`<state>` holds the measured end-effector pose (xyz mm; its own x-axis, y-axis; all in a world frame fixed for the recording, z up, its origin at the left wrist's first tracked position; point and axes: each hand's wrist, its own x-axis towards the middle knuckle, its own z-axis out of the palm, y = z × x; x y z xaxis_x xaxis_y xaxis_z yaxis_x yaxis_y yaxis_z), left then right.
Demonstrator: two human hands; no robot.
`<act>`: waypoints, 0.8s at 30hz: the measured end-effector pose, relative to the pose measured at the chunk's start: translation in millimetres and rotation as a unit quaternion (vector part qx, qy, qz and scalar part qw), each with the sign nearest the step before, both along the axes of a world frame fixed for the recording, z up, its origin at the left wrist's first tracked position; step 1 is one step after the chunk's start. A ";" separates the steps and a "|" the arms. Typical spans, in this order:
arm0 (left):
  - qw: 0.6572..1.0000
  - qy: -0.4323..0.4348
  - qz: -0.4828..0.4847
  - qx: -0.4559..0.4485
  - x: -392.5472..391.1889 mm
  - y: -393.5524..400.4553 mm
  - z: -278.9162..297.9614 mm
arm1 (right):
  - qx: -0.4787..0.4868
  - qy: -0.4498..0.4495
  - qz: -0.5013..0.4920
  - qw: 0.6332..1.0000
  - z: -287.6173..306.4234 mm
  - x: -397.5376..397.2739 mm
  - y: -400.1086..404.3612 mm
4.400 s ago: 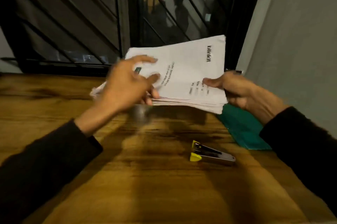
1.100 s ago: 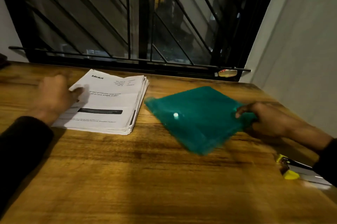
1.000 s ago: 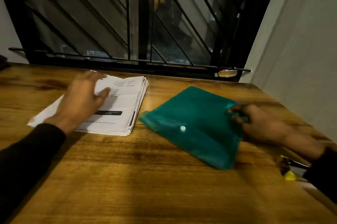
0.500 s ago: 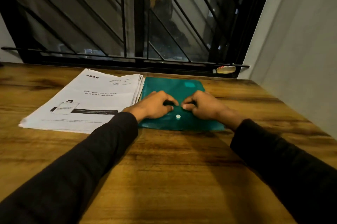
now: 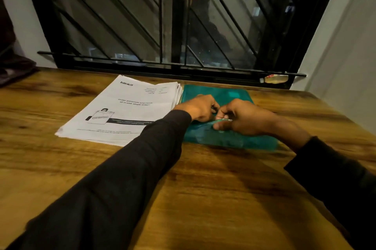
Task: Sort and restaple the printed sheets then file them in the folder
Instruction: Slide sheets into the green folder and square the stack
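Filing not yet done: the printed sheets [image 5: 126,111] lie stacked beside the teal snap-button folder [image 5: 221,95]; the right hand [image 5: 244,117] pinches its flap edge; the left hand [image 5: 200,107] presses curled fingers on it.

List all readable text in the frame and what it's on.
"blinkit": printed at the head of the top sheet of the paper stack.
"Order ... and more all in one single order!": headline mid-sheet; the middle words are blurred.
Small lines at the sheet's upper right, the black banner and the footer line: too small or blurred to read.
Green folder: no text readable.
Bottle on the window ledge: label unreadable.
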<state>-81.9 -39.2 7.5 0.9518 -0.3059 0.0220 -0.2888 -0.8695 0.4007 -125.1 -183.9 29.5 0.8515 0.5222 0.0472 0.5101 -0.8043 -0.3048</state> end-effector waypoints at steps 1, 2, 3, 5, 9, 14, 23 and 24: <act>1.000 0.002 0.002 0.004 1.9 -0.7 0.3 | -0.001 -0.009 0.011 1.000 6.7 -8.8 -1.3; 1.000 0.008 0.002 0.005 4.7 -1.6 -0.3 | -0.008 -0.016 0.024 1.000 10.4 -18.6 -3.3; 1.000 0.015 0.002 0.002 8.5 -2.5 -2.1 | -0.025 -0.028 0.032 0.999 9.9 -28.5 -5.7; 1.000 0.022 0.001 -0.005 16.0 -2.9 -7.2 | -0.075 -0.066 0.023 0.995 -4.6 -47.4 -9.9; 1.000 -0.003 0.005 0.008 23.4 -5.9 -19.0 | 0.002 -0.107 0.030 0.994 -44.8 -73.7 -16.1; 0.994 -0.028 0.028 -0.102 23.3 5.7 -23.2 | 0.044 -0.155 0.002 0.987 -57.3 -66.7 -14.3; 0.906 -0.148 0.315 -0.239 7.6 162.2 -16.3 | -0.025 -0.287 -0.078 0.955 -46.6 -57.3 5.3; 0.895 -0.148 0.349 -0.237 6.5 178.5 -18.9 | -0.021 -0.306 -0.078 0.949 -44.4 -56.3 10.7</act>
<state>-75.4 139.3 -11.3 0.8388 0.4703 0.2743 0.1036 -0.6325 0.7676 -181.4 -173.2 -14.9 0.7382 0.4049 0.5396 0.4550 -0.8894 0.0449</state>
